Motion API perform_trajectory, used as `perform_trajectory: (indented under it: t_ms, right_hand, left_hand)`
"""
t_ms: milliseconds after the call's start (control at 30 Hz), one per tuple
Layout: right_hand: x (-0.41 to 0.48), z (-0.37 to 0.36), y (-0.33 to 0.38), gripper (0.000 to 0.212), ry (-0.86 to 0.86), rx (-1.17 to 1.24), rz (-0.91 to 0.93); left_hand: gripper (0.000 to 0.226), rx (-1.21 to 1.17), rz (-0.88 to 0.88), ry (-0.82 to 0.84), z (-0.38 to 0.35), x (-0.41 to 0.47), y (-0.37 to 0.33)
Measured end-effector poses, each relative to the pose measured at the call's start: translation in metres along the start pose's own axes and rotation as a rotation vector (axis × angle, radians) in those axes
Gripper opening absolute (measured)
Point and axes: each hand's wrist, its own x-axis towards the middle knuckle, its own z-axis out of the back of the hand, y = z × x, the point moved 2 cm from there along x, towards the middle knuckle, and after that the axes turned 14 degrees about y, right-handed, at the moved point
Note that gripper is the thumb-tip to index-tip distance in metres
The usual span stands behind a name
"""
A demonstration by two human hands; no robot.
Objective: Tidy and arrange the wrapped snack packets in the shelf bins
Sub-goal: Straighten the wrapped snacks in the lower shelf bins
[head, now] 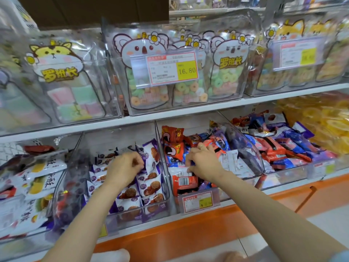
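Shop tidy-up: a person leaned over the lower shelf (pixel 188 229) of a snack display, one hand in each of two neighbouring clear bins. The left hand (pixel 123 167) sat over the middle of the left bin (pixel 132 220), fingers curled tight beside an upright packet near that bin's right wall. Motion blur hid whether it pinched anything. The purple-and-white waffle-biscuit packets (pixel 151 186) beneath it lay in overlapping rows facing the bin's front edge, apparently so that shoppers could see the fronts.

The right hand (pixel 204 161) dug into the middle bin (pixel 247 148), fingers curled round some of the red, blue and white packets (pixel 175 150) heaped there in no order. That pile seemed the one most in need of straightening.

A barcode showed on a red packet at the middle bin's front edge. The small price card (pixel 197 202) clipped to its front wall was too blurred to read. On the upper shelf (pixel 170 112), cartoon-animal candy bags (pixel 229 63) carried the name 罗班长, and a red-and-yellow price tag (pixel 172 69) read 16.80. More loose packets filled the bin toward the lower shelf's right end.
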Motion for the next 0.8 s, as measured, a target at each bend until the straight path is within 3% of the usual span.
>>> perform_trajectory:
  t_ms: [33,100,200,300,433,533,633,733,800]
  right_hand:
    - [0.0,0.003,-0.002,0.015,-0.054,0.064,-0.008]
    - [-0.005,0.015,-0.009,0.006,-0.199,0.288,-0.055]
    - [-0.013,0.031,-0.021,0.022,-0.296,0.885,-0.085]
    - [-0.023,0.04,-0.022,0.028,-0.282,1.299,0.073]
    - [-0.033,0.048,-0.017,0.029,-0.321,1.254,0.25]
    - [-0.037,0.049,-0.014,0.032,-0.337,1.212,0.295]
    - [-0.041,0.049,-0.014,0.03,-0.321,1.177,0.326]
    - [-0.047,0.053,-0.018,0.03,-0.23,1.098,0.282]
    - [-0.052,0.058,-0.033,0.034,-0.275,0.948,0.141]
  left_hand:
    - [0.015,0.062,0.018,0.088,-0.006,0.001,0.002]
    - [0.007,0.103,0.033,0.098,-0.01,0.003,-0.001]
    - [0.009,-0.009,-0.008,-0.123,-0.005,0.003,-0.013]
    - [0.014,-0.138,-0.14,-0.291,0.002,0.0,-0.034]
    - [0.017,-0.436,-0.307,-0.177,-0.001,-0.012,-0.066]
    - [0.028,-0.57,-0.299,-0.067,-0.007,-0.012,-0.076]
    - [0.023,-0.742,-0.243,-0.046,-0.008,-0.007,-0.079]
    - [0.031,-0.922,-0.241,-0.041,-0.01,0.0,-0.081]
    - [0.034,-0.89,-0.247,-0.066,-0.012,0.003,-0.083]
